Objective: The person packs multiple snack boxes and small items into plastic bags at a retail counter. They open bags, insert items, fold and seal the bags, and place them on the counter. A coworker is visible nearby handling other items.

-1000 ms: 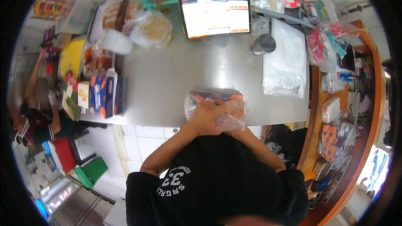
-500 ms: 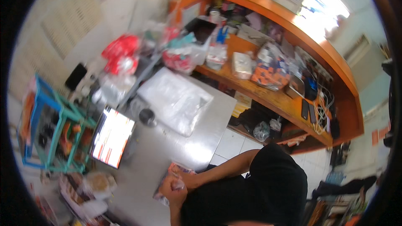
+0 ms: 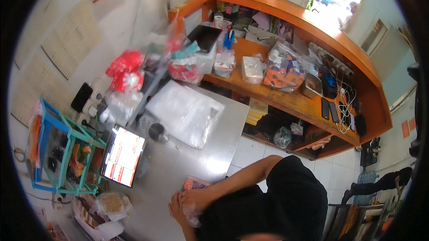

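Note:
A plastic bag [image 3: 195, 183] with an orange and purple pattern lies at the near edge of the metal table. My right hand [image 3: 197, 199] reaches across it from the right, its fingers closed over the bunched plastic. Against it, from below, rests my left hand [image 3: 178, 208], with fingers bent onto the same bundle. Clear crumpled plastic [image 3: 192, 218] pokes out between the two hands. What is inside the bag is hidden under my hands.
On the metal table [image 3: 214, 151] are a stack of clear plastic bags [image 3: 185, 111], a metal cup [image 3: 157, 132] and a lit tablet [image 3: 121, 156]. A blue-green rack [image 3: 67, 147] stands at left. An orange counter [image 3: 286, 98] curves behind. A person [image 3: 380, 182] is far right.
My hands have flattened from a tight bunch; the left fingers now stretch beside the right hand. The patterned part of the bag shows more above the right hand. The view has shifted slightly.

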The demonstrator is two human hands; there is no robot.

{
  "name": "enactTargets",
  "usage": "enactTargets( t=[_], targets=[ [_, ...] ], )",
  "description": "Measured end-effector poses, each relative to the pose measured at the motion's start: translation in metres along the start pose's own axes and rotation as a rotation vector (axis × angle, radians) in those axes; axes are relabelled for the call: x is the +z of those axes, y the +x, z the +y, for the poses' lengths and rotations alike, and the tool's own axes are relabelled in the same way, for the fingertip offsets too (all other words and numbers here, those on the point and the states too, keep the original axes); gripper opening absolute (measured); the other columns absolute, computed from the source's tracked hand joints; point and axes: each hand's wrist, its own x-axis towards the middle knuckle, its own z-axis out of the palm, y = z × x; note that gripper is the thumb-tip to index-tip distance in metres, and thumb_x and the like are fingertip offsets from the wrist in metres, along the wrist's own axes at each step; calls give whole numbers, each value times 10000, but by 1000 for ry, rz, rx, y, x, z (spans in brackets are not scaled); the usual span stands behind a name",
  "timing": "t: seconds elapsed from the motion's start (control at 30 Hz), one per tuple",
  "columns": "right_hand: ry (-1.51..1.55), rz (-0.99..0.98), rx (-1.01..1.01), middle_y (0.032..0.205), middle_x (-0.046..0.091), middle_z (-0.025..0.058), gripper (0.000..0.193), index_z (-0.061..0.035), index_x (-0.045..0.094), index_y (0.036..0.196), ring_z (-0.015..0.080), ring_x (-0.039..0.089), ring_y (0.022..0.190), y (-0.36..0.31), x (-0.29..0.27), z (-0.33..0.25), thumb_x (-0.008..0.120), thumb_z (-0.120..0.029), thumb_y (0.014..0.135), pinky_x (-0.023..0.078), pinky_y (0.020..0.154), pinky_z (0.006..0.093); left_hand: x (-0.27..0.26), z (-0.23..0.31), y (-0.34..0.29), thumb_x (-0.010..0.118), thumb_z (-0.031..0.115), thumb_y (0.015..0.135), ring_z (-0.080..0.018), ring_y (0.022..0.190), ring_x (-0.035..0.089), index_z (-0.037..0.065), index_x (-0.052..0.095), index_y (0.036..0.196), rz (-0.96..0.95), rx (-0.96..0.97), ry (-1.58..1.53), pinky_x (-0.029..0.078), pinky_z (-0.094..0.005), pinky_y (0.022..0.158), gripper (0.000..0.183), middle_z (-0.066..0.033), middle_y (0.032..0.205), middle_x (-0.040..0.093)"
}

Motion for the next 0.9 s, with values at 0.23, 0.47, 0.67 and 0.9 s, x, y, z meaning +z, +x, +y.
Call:
enactTargets(
  t=[0.23, 0.47, 0.67, 0.9],
  targets=[
    [-86, 196, -354, 990, 673, 77, 353, -105, 695, 943, 279, 613, 986, -3, -88, 29, 700, -399, 747, 451, 929, 421, 32, 14, -3, 376, 502, 947, -274, 1295, 476, 169, 657, 1228, 55, -7, 19, 254, -524, 1108, 519, -72, 1334, 606],
    [366, 136, -472, 954, 672, 105, 368, -109, 704, 878, 283, 610, 958, 12, -80, 32, 734, -390, 641, 461, 890, 447, 61, 26, 6, 561, 419, 899, -240, 1224, 531, 200, 570, 1291, 82, -79, -827, 335, -490, 1063, 449, 27, 1273, 627],
    [701, 291, -258, 917, 669, 112, 234, -133, 709, 830, 306, 616, 923, 33, -112, 143, 738, -344, 733, 485, 820, 423, 20, 31, 10, 610, 249, 879, -225, 1271, 497, 204, 658, 1026, -159, -126, -1068, 156, -536, 1144, 161, 96, 1249, 650],
    [-6, -12, 749, 826, 703, 150, 206, -101, 735, 767, 310, 676, 821, 49, -41, 304, 699, -301, 726, 531, 669, 463, 16, 36, 34, 663, 226, 831, -200, 1251, 514, 222, 705, 951, 51, 153, -334, 65, -603, 1152, 127, 86, 1188, 688]
  ],
)
